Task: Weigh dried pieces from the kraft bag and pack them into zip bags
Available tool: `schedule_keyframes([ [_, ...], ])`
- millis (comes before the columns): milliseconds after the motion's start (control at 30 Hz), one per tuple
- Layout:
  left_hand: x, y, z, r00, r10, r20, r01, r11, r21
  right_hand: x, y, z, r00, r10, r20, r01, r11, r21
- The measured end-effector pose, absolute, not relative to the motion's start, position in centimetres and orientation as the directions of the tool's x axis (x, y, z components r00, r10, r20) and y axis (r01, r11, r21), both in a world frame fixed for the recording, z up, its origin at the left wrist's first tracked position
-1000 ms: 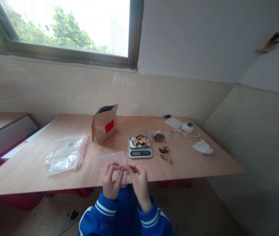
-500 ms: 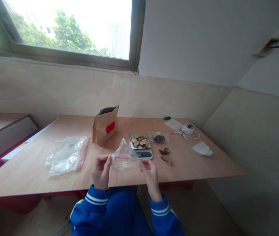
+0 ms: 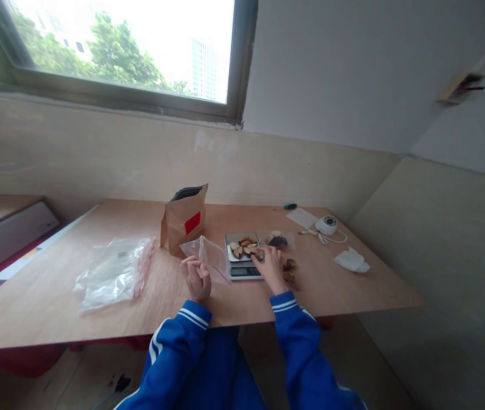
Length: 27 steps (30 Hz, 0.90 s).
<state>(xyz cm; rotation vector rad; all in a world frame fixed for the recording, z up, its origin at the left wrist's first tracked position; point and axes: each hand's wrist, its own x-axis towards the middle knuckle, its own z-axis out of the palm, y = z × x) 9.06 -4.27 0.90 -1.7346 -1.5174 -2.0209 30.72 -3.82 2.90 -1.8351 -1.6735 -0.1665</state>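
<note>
My left hand [image 3: 198,279] is closed on the edge of a clear zip bag [image 3: 214,255] with a red seal line, which stands tilted just left of the scale. My right hand [image 3: 271,266] reaches over the right side of a small digital kitchen scale [image 3: 237,273]. Its thumb and fingers close around one of several dried pieces [image 3: 242,246], brown outside and cream inside, lying on the weighing plate. More dried brown pieces [image 3: 289,265] lie on the table right of that hand, partly hidden by it.
A brown paper pouch [image 3: 182,222] with a red label stands open behind the bag. Flat clear zip bags [image 3: 114,273] lie left. Behind the scale's right side rests a clear packet [image 3: 277,239] with dark contents. A white camera [image 3: 326,225] and crumpled white wrapping [image 3: 352,260] are farther right.
My right hand has let go of the zip bag and moved right and up to the pieces on the scale. My left hand has shifted right, keeping the bag.
</note>
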Motion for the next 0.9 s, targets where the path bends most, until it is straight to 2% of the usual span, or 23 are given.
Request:
schedule_keyframes([
  [100, 9.1, -4.3, 0.8, -0.369, 0.55, 0.749, 0.621, -0.454, 0.639, 30.2, -4.1, 2.8, 0.214, 0.839, 0.501, 0.928, -0.014, -0.372],
  [200, 9.3, -4.4, 1.1, -0.389, 0.579, 0.717, 0.603, -0.428, 0.673, 29.8, -4.6, 3.5, 0.255, 0.817, 0.517, 0.898, -0.002, -0.439],
  [333, 9.4, -4.3, 1.4, -0.369, 0.591, 0.717, 0.59, -0.447, 0.672, 29.0, -5.4, 6.3, 0.299, 0.752, 0.588, 0.806, 0.13, -0.577],
  [400, 9.4, -4.3, 1.5, -0.356, 0.585, 0.728, 0.59, -0.463, 0.661, 28.0, -5.9, 8.2, 0.266, 0.727, 0.633, 0.743, 0.264, -0.615],
  [500, 9.4, -4.4, 1.7, -0.363, 0.58, 0.729, 0.589, -0.464, 0.662, 26.1, -6.4, 10.5, 0.118, 0.749, 0.652, 0.684, 0.415, -0.6],
  [633, 9.3, -4.5, 1.9, -0.394, 0.576, 0.716, 0.58, -0.448, 0.68, 24.5, -7.0, 11.4, -0.137, 0.811, 0.569, 0.661, 0.503, -0.557],
  [700, 9.3, -4.5, 1.9, -0.404, 0.583, 0.705, 0.574, -0.439, 0.691, 24.4, -7.2, 11.2, -0.209, 0.821, 0.53, 0.635, 0.527, -0.565],
  [767, 9.3, -4.5, 1.8, -0.408, 0.594, 0.693, 0.567, -0.43, 0.702, 24.7, -7.2, 10.8, -0.211, 0.826, 0.523, 0.598, 0.532, -0.599],
  [900, 9.4, -4.5, 1.6, -0.407, 0.614, 0.676, 0.543, -0.432, 0.72, 25.7, -6.3, 9.2, -0.073, 0.829, 0.555, 0.598, 0.482, -0.64],
])
